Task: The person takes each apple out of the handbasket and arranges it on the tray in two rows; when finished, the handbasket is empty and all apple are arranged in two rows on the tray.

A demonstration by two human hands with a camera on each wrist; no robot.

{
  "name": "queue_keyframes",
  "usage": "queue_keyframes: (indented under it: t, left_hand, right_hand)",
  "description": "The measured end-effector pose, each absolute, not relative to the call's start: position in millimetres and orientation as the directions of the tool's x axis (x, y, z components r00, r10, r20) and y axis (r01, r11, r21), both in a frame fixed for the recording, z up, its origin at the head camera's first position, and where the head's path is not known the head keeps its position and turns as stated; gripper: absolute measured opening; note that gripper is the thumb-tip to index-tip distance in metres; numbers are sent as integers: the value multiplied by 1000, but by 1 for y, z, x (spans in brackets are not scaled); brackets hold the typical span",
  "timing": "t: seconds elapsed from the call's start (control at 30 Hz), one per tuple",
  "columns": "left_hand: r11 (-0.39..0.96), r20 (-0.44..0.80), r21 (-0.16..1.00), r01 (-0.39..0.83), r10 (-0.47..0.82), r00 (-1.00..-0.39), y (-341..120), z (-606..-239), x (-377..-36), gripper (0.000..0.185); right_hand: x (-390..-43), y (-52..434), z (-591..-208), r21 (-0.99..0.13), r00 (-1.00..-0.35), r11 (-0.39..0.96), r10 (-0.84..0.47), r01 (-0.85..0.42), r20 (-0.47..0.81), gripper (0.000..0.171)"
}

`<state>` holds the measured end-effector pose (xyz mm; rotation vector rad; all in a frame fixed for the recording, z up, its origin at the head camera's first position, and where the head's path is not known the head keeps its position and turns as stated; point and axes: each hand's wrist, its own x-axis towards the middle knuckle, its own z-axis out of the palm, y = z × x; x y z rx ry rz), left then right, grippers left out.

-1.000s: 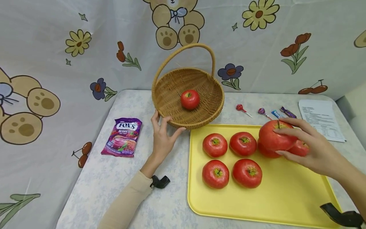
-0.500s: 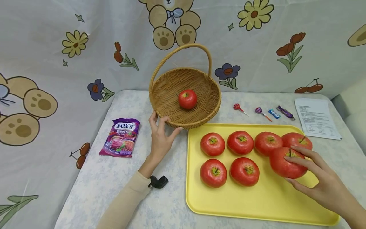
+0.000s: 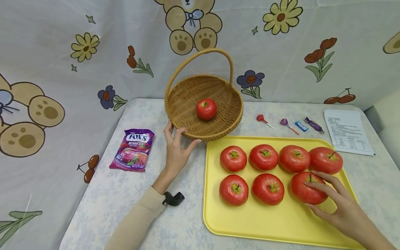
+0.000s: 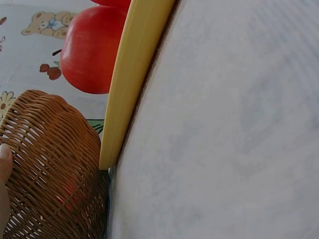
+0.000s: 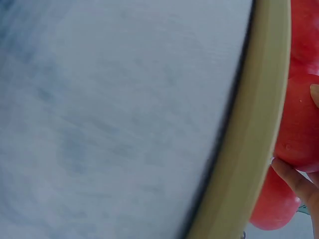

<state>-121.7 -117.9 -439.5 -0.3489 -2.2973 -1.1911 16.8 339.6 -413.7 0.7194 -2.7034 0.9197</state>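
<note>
Fingers of my right hand (image 3: pixel 340 205) curl over the apple (image 3: pixel 307 189) at the near right of the yellow tray (image 3: pixel 265 222), while the basket (image 3: pixel 204 132), far-left of that grip, has its rim pinched by my left hand (image 3: pixel 176 151).

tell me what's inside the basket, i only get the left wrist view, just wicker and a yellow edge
Observer: One red apple lies in the wicker basket.
Operator: is my left hand on it
Observer: The left hand grips the basket's near rim.
Operator: and the right one
Observer: The right hand holds an apple resting on the yellow tray, third in the front row.
</note>
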Motion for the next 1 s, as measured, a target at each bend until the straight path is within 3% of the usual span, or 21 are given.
queue_keyframes:
  t: [0.17, 0.5, 0.6, 0.77, 1.0]
  left_hand:
    - [576, 557, 684, 447, -17, -830, -117, -439, -122, 50]
    - [577, 558, 683, 448, -17, -829, -117, -435, -122, 50]
    - [575, 559, 684, 449, -17, -829, -117, -435, -122, 50]
    - [576, 551, 688, 442, -18, -834, -117, -435, -121, 51]
    - [570, 557, 688, 449, -17, -830, -117, -438, -121, 51]
  right_hand:
    - [19, 339, -417, -517, -860, 689, -380, -509, 340, 62]
    - [21, 335, -421, -508, -861, 699, -362, -504, 356, 69]
    - [22, 334, -421, -513, -875, 711, -360, -481, 323, 59]
    - [25, 330, -418, -505, -896, 741, -351, -443, 271, 80]
    - [27, 329, -419, -499, -901, 751, -337, -431, 272, 79]
